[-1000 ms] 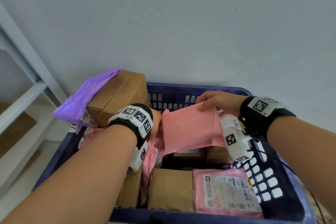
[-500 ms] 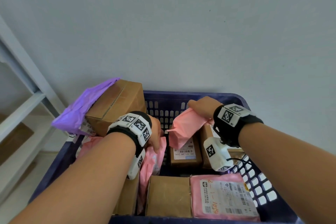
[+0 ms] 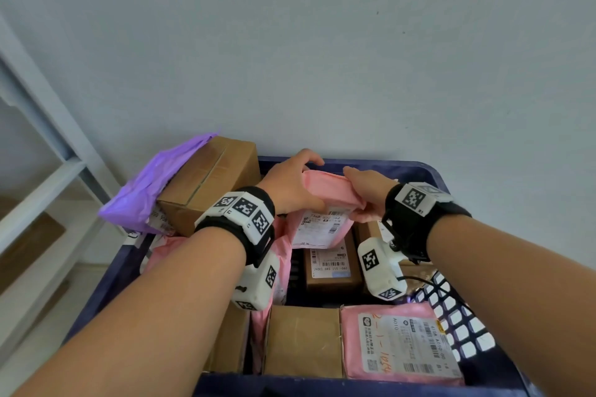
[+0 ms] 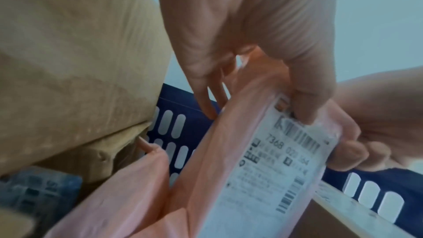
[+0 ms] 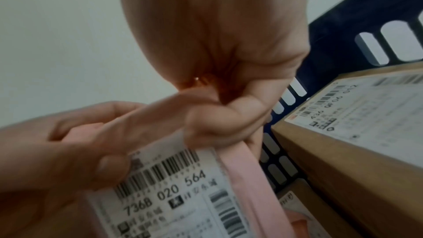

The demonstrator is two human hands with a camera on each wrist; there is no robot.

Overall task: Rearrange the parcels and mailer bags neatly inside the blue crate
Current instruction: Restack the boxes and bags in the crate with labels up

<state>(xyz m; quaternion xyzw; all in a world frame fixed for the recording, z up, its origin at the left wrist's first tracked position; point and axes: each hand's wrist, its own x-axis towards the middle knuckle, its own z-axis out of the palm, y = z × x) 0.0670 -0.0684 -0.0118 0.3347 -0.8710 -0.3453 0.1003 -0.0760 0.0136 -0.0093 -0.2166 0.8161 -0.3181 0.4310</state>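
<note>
Both hands hold one pink mailer bag (image 3: 325, 193) upright at the far end of the blue crate (image 3: 416, 171). My left hand (image 3: 292, 185) grips its top left edge, thumb on the white shipping label (image 4: 272, 166). My right hand (image 3: 366, 192) pinches its top right corner (image 5: 240, 153). The label (image 5: 164, 193) faces me. Below the bag lie a labelled brown box (image 3: 332, 271), another brown box (image 3: 303, 340) and a pink mailer with a label (image 3: 403, 345). More pink mailers (image 3: 277, 255) stand along the crate's left side.
A large brown box (image 3: 209, 177) with a purple mailer (image 3: 151, 190) on it juts above the crate's far left corner. A labelled box (image 5: 357, 124) sits by the crate's right wall. White shelving (image 3: 42, 196) stands at the left, a plain wall behind.
My right hand carried the pink mailer toward the crate's far wall and turned it upright. My left hand left the pink mailers at the left and took hold of its top edge.
</note>
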